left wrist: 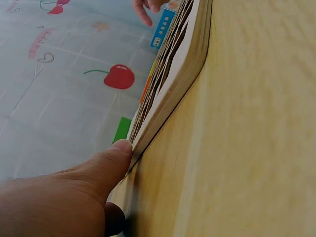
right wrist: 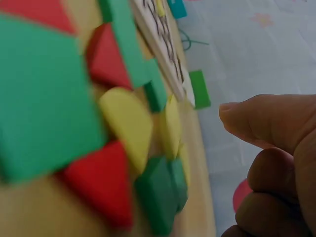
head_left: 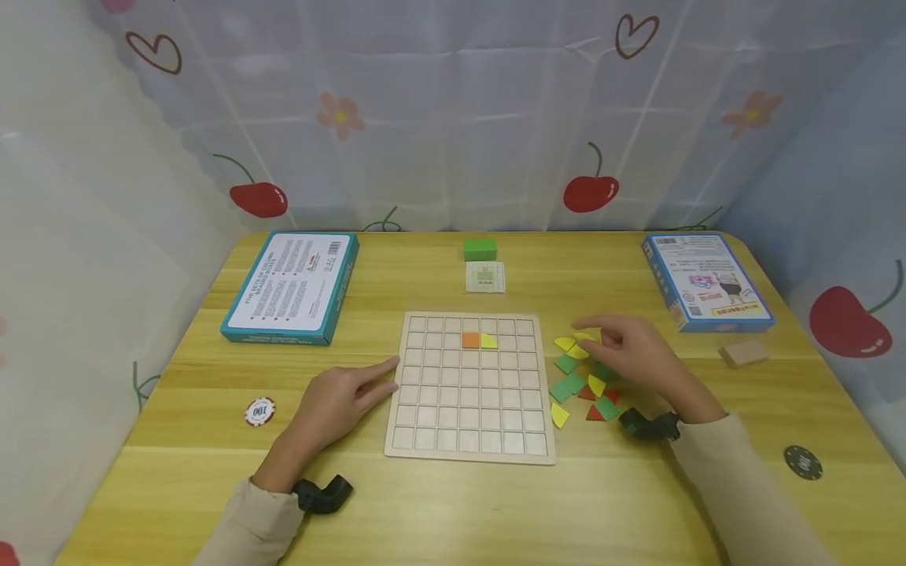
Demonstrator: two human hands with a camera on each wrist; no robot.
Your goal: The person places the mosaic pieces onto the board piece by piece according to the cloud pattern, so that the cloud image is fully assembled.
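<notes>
A square wooden grid board (head_left: 469,417) lies mid-table, with an orange square (head_left: 470,340) and a yellow quarter-round piece (head_left: 488,341) side by side in its second row. Extended fingers of my left hand (head_left: 338,405) touch the board's left edge; in the left wrist view the thumb (left wrist: 116,155) rests against the rim. My right hand (head_left: 637,354) hovers over loose pieces right of the board, index and thumb apart, nothing visible between them. Among those pieces are green squares (head_left: 568,387), yellow quarter-rounds (head_left: 560,415) and red triangles (head_left: 595,413); the hand hides some.
Beyond the board, a pattern card (head_left: 485,277) lies before a green block (head_left: 480,250). A teal box (head_left: 290,287) stands back left, a blue box (head_left: 708,281) back right near a wooden block (head_left: 744,353). Poker chips lie on both sides: white-red (head_left: 259,411), black (head_left: 803,462).
</notes>
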